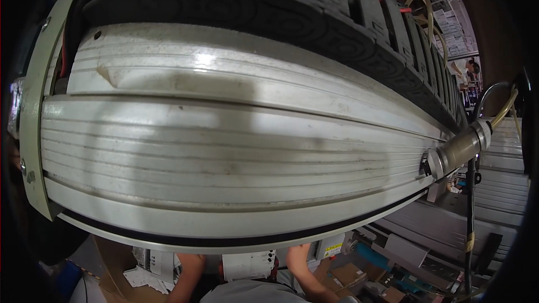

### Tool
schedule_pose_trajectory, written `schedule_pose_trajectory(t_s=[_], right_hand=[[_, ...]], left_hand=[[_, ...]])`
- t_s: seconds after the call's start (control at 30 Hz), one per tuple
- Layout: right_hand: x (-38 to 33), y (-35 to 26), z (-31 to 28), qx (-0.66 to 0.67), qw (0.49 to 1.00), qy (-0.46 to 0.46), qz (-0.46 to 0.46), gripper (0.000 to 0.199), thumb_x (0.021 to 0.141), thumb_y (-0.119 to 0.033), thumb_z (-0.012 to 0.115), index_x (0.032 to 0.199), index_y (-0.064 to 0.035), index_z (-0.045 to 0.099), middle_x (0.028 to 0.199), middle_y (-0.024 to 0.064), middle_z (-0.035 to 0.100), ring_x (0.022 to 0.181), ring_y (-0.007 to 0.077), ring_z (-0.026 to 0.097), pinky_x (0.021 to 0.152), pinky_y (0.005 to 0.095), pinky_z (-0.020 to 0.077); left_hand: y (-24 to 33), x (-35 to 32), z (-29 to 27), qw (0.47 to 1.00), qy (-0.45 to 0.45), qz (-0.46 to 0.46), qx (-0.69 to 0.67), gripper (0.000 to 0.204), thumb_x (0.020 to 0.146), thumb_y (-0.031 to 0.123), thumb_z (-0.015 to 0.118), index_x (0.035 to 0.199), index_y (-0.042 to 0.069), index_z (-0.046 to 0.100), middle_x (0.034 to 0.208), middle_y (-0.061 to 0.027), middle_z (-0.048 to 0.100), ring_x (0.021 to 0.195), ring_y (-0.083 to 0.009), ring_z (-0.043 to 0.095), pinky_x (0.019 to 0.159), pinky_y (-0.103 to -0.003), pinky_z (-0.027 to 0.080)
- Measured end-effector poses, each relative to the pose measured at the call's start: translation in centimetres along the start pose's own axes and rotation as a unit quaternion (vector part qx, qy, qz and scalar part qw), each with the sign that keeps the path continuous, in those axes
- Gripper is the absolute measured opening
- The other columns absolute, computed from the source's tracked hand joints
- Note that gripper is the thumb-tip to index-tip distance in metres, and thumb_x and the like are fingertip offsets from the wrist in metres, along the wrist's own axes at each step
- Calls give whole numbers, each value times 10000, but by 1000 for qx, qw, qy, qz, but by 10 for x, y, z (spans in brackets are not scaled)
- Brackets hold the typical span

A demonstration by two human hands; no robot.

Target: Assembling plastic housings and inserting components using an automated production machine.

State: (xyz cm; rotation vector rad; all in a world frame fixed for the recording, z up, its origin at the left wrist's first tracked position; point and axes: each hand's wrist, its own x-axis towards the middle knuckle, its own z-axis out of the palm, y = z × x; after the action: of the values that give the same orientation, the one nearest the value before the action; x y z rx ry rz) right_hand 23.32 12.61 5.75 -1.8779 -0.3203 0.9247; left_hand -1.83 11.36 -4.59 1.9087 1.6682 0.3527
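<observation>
Overhead, filling nearly everything: ribbed grey aluminium beam (236, 151), black cable chain (292, 17) along its top, metal connector (457, 148) at its right end. Below, left forearm (188, 278) and right forearm (303, 275) reaching beside a white unit (247, 264); hands hidden, grip impossible to tell.
</observation>
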Motion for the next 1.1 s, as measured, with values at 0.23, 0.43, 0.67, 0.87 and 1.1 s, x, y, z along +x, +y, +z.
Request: schedule_pose_trajectory(t_s=[0.23, 0.43, 0.67, 0.87, 1.1], right_hand=[[-15, 1, -4, 23, 993, 47, 104, 340, 966, -145, 457, 633, -79, 485, 587, -29, 467, 540, 63, 402, 519, 225, 326], [-10, 13, -14, -52, 999, 7, 13, 245, 939, -135, 485, 714, -53, 539, 612, -16, 509, 571, 61, 446, 538, 229, 349], [0, 75, -39, -212, 967, 78, -121, 226, 900, -125, 539, 700, -18, 545, 611, -3, 529, 587, 71, 470, 549, 237, 375], [-8, 35, -23, -125, 992, 5, -22, 233, 910, -109, 508, 701, -14, 544, 619, -14, 531, 587, 63, 460, 522, 233, 338], [-11, 72, -35, -163, 986, 20, -11, 219, 884, -103, 524, 702, 16, 550, 600, -11, 521, 557, 93, 459, 506, 271, 349]], left_hand=[[-1, -3, 4, 998, -30, -47, -39, 349, 804, 145, 525, 1080, -68, 521, 1032, -314, 507, 931, -516, 477, 806, -540, 404], [11, 4, -3, 999, -20, -25, -35, 328, 815, 197, 510, 1028, -42, 580, 1009, -288, 572, 926, -508, 514, 817, -544, 405], [-27, -17, 25, 1000, 8, -18, 22, 311, 804, 215, 515, 964, -33, 615, 958, -279, 600, 893, -506, 537, 803, -541, 412], [28, 12, -16, 996, -25, -73, -39, 298, 793, 199, 519, 961, -27, 616, 950, -279, 601, 886, -506, 544, 796, -538, 420], [-33, -23, 24, 999, -7, -29, 21, 328, 808, 210, 512, 1008, -26, 621, 1009, -278, 602, 957, -506, 534, 868, -546, 400]])
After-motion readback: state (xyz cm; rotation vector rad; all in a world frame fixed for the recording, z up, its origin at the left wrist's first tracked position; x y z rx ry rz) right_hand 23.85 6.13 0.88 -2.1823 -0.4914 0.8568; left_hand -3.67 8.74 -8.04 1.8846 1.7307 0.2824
